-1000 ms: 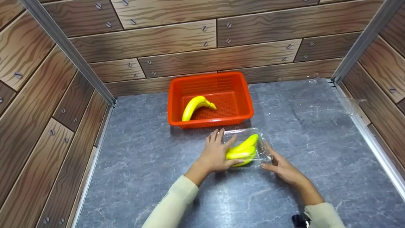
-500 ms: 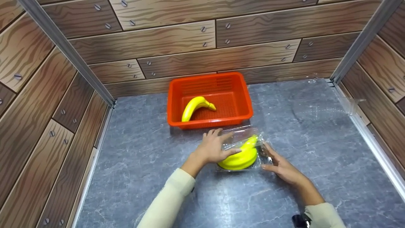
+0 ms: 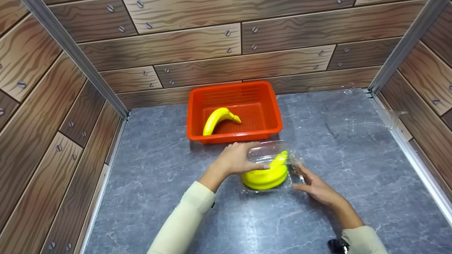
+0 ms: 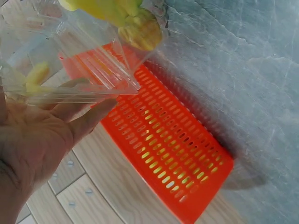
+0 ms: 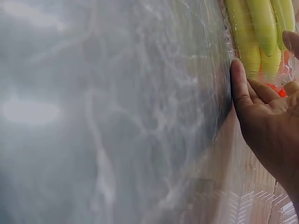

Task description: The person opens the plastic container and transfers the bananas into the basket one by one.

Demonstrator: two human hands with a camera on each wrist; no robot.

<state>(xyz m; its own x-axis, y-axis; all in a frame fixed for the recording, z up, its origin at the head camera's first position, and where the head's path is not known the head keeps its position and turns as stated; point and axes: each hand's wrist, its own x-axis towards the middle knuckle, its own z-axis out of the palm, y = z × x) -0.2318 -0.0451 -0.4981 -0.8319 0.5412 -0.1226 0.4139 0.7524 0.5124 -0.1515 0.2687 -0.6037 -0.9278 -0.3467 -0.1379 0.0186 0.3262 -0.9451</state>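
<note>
A bunch of yellow bananas (image 3: 266, 180) lies in a clear plastic clamshell box (image 3: 249, 191) on the grey tabletop. With its thumb on the near side and its fingers beyond, my left hand (image 3: 231, 160) holds the clear lid (image 3: 270, 146), which stands tilted up behind the bananas. The left wrist view shows the lid's edge (image 4: 93, 95) lying across the fingers. My right hand (image 3: 317, 188) grips the box's right end, thumb toward the front. In the right wrist view its fingertips (image 5: 238, 72) are right at the box's edge, beside the bananas (image 5: 259, 28).
An orange-red perforated basket (image 3: 235, 135) stands just behind the box, with a single banana (image 3: 217, 118) in it. Another clear plastic piece (image 3: 392, 118) lies at the right side. Wood-patterned walls (image 3: 197, 42) enclose the table at the back and sides.
My left hand has drawn a little left, and the lid now tilts up behind the bananas. The bananas and box sit slightly farther left and nearer. My right hand has stayed at the box's end.
</note>
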